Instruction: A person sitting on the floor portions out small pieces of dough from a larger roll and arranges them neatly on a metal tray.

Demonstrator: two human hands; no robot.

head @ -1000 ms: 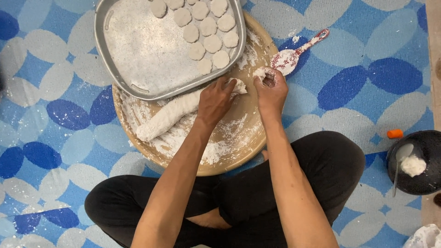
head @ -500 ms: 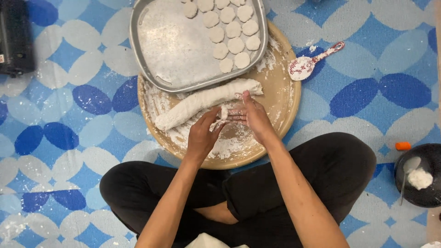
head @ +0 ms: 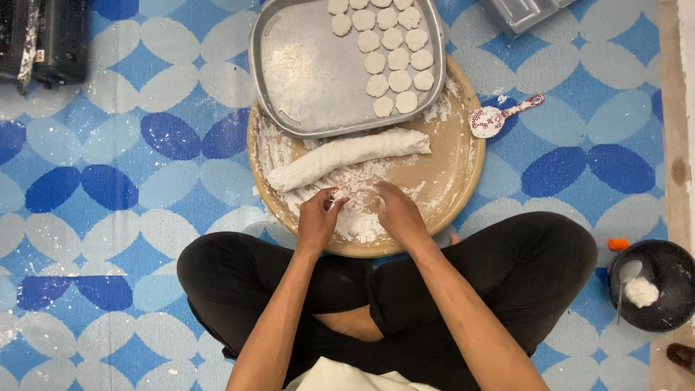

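I sit cross-legged over a round wooden board (head: 452, 181) dusted with flour. A long roll of white dough (head: 347, 156) lies across it. My left hand (head: 319, 217) is at the near edge with its fingers pinched on a small piece of dough. My right hand (head: 397, 211) rests beside it, fingers curled down on the floury patch (head: 358, 217). A metal tray (head: 311, 65) lies on the far part of the board, with several flat dough discs (head: 391, 61) on its right side.
A patterned spoon (head: 499, 116) lies on the blue and white mat (head: 108, 217) right of the board. A dark bowl (head: 662, 300) with flour and a spoon sits at the right. Black boxes (head: 43, 40) stand top left, a grey box (head: 521, 11) at the top.
Both hands came back from the board's far right edge to its near edge, and the dough roll now lies free above them. The view shifted, bringing the tray lower.
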